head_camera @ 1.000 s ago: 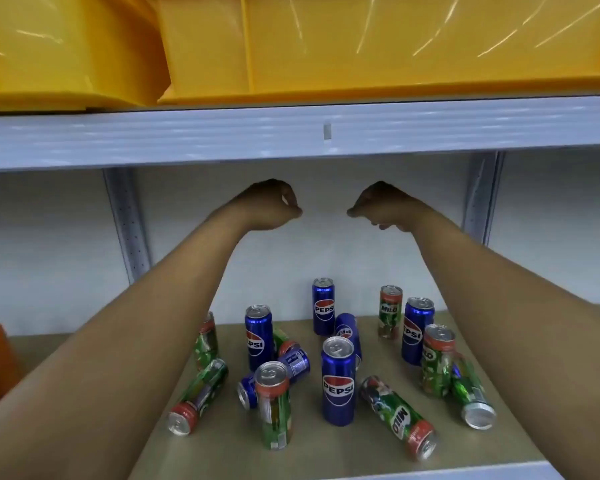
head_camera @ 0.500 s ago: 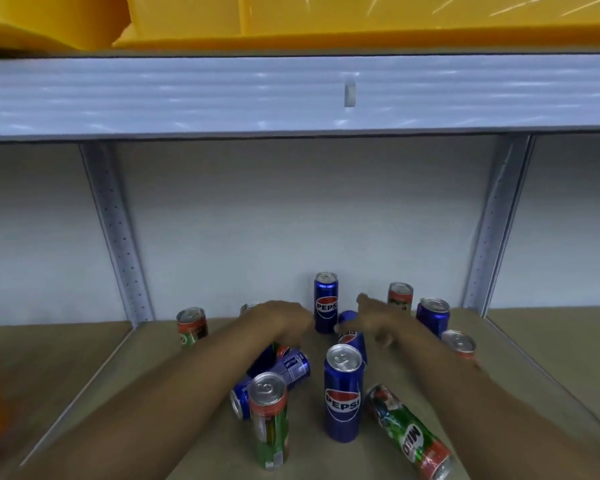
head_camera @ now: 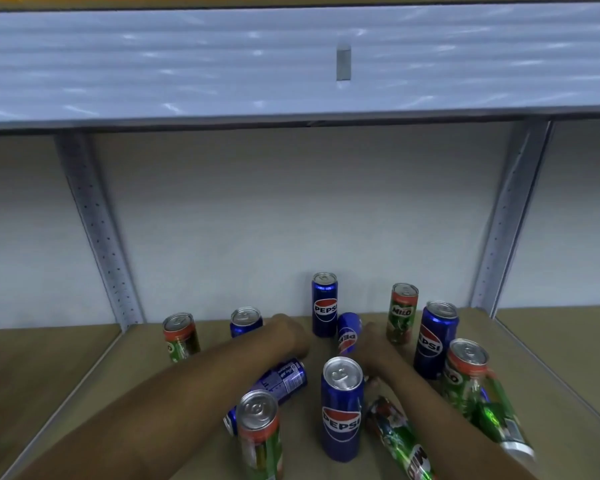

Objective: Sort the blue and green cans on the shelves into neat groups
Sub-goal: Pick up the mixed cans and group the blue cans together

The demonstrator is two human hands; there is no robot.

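Note:
Blue Pepsi cans and green Milo cans stand and lie mixed on the brown shelf board (head_camera: pixel 84 382). Upright blue cans stand at the back (head_camera: pixel 324 304), at the right (head_camera: pixel 435 339), at the front (head_camera: pixel 342 410), and one (head_camera: pixel 246 319) partly behind my left arm. Upright green cans stand at the left (head_camera: pixel 181 337), back right (head_camera: pixel 402 313), right (head_camera: pixel 465 375) and front (head_camera: pixel 258 434). My left hand (head_camera: pixel 288 336) hovers fist-like above a lying blue can (head_camera: pixel 284 375). My right hand (head_camera: pixel 373 341) is against another lying blue can (head_camera: pixel 349 332); its fingers are hidden.
A lying green can (head_camera: pixel 399 441) sits under my right forearm and another (head_camera: pixel 499 422) lies at the far right. Perforated grey uprights (head_camera: pixel 97 230) (head_camera: pixel 510 220) flank the bay. The upper shelf's grey beam (head_camera: pixel 222 64) hangs low overhead.
Both hands dropped from fists held high before the back wall down into the middle of the cans. The view tilted down and moved closer to the shelf.

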